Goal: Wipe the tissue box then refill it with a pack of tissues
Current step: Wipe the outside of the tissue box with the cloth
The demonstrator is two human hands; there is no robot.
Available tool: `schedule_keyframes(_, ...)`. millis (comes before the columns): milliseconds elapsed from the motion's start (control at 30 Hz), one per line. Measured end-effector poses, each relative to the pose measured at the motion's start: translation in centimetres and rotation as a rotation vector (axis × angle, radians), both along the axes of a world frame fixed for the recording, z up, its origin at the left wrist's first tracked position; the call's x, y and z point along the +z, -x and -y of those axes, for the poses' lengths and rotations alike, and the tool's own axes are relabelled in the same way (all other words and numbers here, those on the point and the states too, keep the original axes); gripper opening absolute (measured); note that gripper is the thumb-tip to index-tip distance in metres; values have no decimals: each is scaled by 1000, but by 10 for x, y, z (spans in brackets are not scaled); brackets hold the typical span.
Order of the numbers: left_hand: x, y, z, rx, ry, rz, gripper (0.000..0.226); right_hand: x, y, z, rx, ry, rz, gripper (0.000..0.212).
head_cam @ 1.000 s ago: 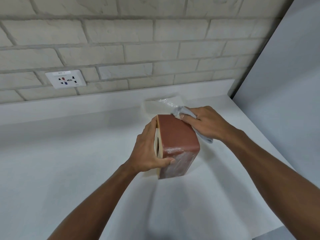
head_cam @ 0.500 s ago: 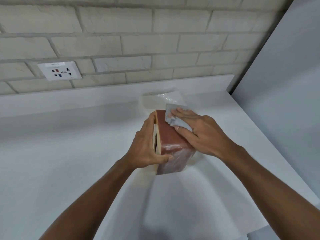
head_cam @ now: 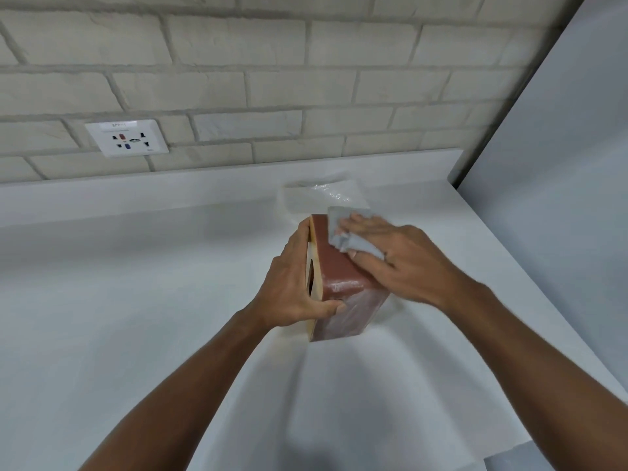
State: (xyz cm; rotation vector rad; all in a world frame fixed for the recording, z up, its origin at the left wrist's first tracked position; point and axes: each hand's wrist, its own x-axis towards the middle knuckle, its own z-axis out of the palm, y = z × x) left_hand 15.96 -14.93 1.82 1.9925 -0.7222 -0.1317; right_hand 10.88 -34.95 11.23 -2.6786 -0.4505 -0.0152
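A reddish-brown tissue box point(head_cam: 334, 271) with a pale slotted face turned left stands on its side on the white counter point(head_cam: 136, 300). My left hand point(head_cam: 295, 287) grips its left face and near corner, thumb on the front edge. Pressed flat on the box's upper side, my right hand point(head_cam: 390, 263) holds a grey cloth point(head_cam: 346, 229) against it; the cloth sticks out past the fingertips at the far end. Just behind the box lies a clear-wrapped pack of tissues point(head_cam: 319, 195), partly hidden by it.
A brick wall rises behind the counter with a white power socket point(head_cam: 127, 137) at the left. A tall grey panel point(head_cam: 560, 164) closes off the right side. The counter's right edge runs diagonally toward the lower right.
My right hand has slid with the cloth from the box's far right edge onto its upper side and now lies flat across it. My left hand keeps its grip.
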Motion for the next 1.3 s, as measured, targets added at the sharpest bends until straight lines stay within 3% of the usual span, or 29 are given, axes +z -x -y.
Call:
schedule_keyframes(100, -2, 0, -1, -4, -7, -13, 132, -7, 8, 1, 103, -47, -17, 48)
schedule_keyframes(233, 0, -3, 0, -10, -2, -5, 125, 0, -14, 4, -136, -41, 0, 44)
schedule_keyframes(367, -4, 0, -2, 1, -20, 3, 110, -2, 8, -18, 161, -13, 8, 43)
schedule_keyframes(467, 0, -1, -1, -10, 5, -1, 125, 1, 3, 5, 84, -58, 66, 34)
schedule_keyframes(533, 1, -1, -1, -11, 10, -8, 128, 0, -1, 6, -22, -63, 59, 40)
schedule_keyframes(700, -6, 0, -2, 11, 20, -35, 126, -14, 27, 1, 235, -1, 83, 46)
schedule_keyframes(833, -2, 1, -1, -37, 48, -38, 126, -12, 18, 29, -1, -41, 95, 48)
schedule_keyframes(967, 8, -1, -12, -23, -131, 224, 143, -24, 23, 24, 0, -139, 112, 45)
schedule_keyframes(1100, 18, -9, -21, -95, -314, 515, 144, -23, 21, 26, -28, -166, 147, 45)
schedule_keyframes(1300, 11, -9, -15, -59, -308, 643, 125, -34, 52, -10, 193, 105, 316, 50)
